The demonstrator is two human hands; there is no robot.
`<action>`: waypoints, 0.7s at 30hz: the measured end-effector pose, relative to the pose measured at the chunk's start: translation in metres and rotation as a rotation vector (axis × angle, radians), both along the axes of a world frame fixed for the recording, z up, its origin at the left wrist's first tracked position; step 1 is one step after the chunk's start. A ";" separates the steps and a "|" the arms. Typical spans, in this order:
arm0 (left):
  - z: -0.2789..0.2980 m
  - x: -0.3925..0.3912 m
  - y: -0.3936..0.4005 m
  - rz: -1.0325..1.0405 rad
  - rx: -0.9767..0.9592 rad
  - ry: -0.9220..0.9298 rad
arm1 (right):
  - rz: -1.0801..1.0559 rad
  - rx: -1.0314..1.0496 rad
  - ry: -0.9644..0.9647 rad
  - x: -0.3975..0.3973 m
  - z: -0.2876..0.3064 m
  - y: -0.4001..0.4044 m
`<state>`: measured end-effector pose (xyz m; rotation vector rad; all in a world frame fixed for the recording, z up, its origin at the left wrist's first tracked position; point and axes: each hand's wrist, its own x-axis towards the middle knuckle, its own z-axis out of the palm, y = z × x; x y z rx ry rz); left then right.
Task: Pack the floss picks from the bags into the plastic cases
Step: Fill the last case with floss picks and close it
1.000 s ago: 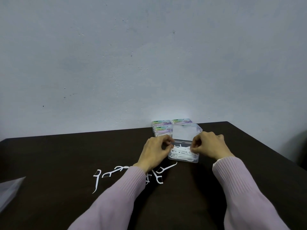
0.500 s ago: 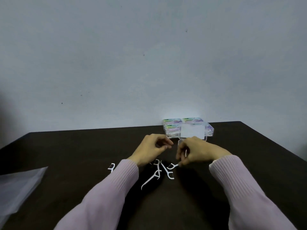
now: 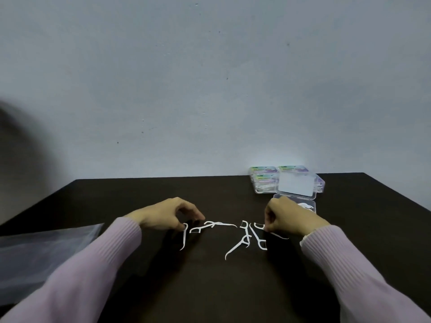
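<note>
Two hands: both down low on the dark table [image 3: 233,287], sleeves pale purple.
Left hand [image 3: 166,215]: fingers bent, tips at the head of one white floss pick [image 3: 184,237]; looks like a pinch, but cannot tell for sure.
Right hand [image 3: 288,217]: fingers curled, tips pinching the end of another floss pick [image 3: 260,227] lying on the table.
Loose floss picks [image 3: 242,241]: several, white, scattered on the table between the two hands, some crossing over each other.
Picks by the left hand: a small bunch [image 3: 211,226] just beside the fingertips, lying flat.
Open case [image 3: 305,205]: clear plastic, just behind the right hand, partly hidden by it, a few white picks inside.
Lid [image 3: 296,185]: standing up at the back of the open case.
Shut cases [image 3: 264,180]: clear, with green and purple labels, stacked near the wall [image 3: 210,89], just behind the open case.
Plastic bag [image 3: 46,248]: clear, flat, at the left edge of the table, well apart from the cases.
Wall: plain, pale grey-blue, with a few small dark spots.
</note>
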<state>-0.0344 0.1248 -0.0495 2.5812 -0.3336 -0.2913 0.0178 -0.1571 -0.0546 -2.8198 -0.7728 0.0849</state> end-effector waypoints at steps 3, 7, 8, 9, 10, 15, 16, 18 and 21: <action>0.003 -0.005 0.007 0.003 0.041 0.078 | -0.041 0.042 -0.027 -0.009 0.000 0.010; 0.000 -0.010 0.007 -0.003 -0.017 0.075 | -0.081 0.029 0.054 -0.026 0.002 0.025; -0.001 -0.010 0.006 0.004 -0.042 0.066 | -0.085 -0.007 0.054 -0.030 0.001 0.029; -0.003 -0.010 0.004 0.016 -0.064 0.056 | -0.078 -0.039 0.053 -0.033 -0.001 0.032; -0.005 -0.010 0.002 0.033 -0.085 0.047 | -0.061 -0.057 0.051 -0.034 -0.002 0.035; -0.017 -0.006 -0.011 0.107 -0.145 -0.066 | 0.037 0.040 0.079 -0.032 -0.008 0.036; -0.019 -0.005 -0.013 0.112 -0.121 -0.097 | 0.063 0.060 0.088 -0.031 -0.007 0.034; -0.022 -0.003 -0.014 0.100 -0.099 -0.123 | 0.109 0.090 0.096 -0.029 -0.006 0.030; -0.023 0.000 -0.017 0.079 -0.120 -0.113 | 0.110 0.149 0.106 -0.025 -0.008 0.024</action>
